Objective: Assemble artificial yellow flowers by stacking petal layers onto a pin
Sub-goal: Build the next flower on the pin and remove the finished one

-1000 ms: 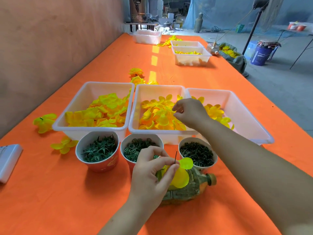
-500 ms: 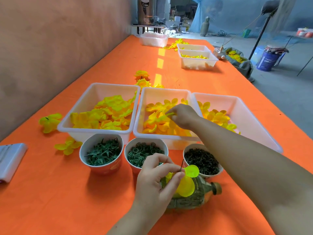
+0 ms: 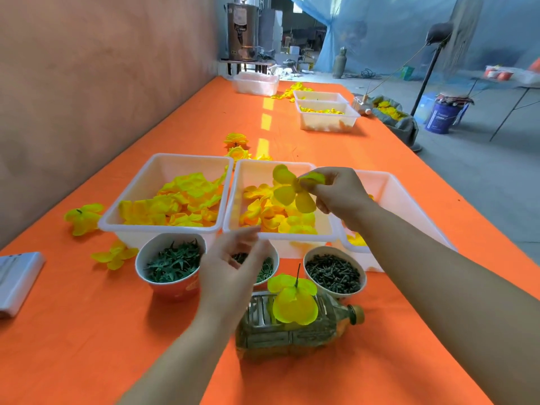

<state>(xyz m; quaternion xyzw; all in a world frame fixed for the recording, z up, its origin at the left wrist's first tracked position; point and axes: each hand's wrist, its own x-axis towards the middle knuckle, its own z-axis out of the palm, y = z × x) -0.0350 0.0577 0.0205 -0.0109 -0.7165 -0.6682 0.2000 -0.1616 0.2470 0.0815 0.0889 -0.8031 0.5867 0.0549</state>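
Orange table [image 3: 87,331] carries the middle tray [image 3: 292,235] and a bottle [image 3: 280,337] on its side. Above the tray, the right hand [image 3: 339,194] pinches a petal layer [image 3: 287,190] that fans out at its nine o'clock. The left hand [image 3: 230,273] hovers loose and empty, with the pin [image 3: 298,273] apart at its four o'clock.

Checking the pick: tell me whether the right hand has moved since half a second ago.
Yes. The right hand has lifted from the petals in the middle tray and drawn back toward its right rim, pinching a petal layer.

Bare forearms [image 3: 438,273], left hand [image 3: 230,270], right hand [image 3: 340,195]
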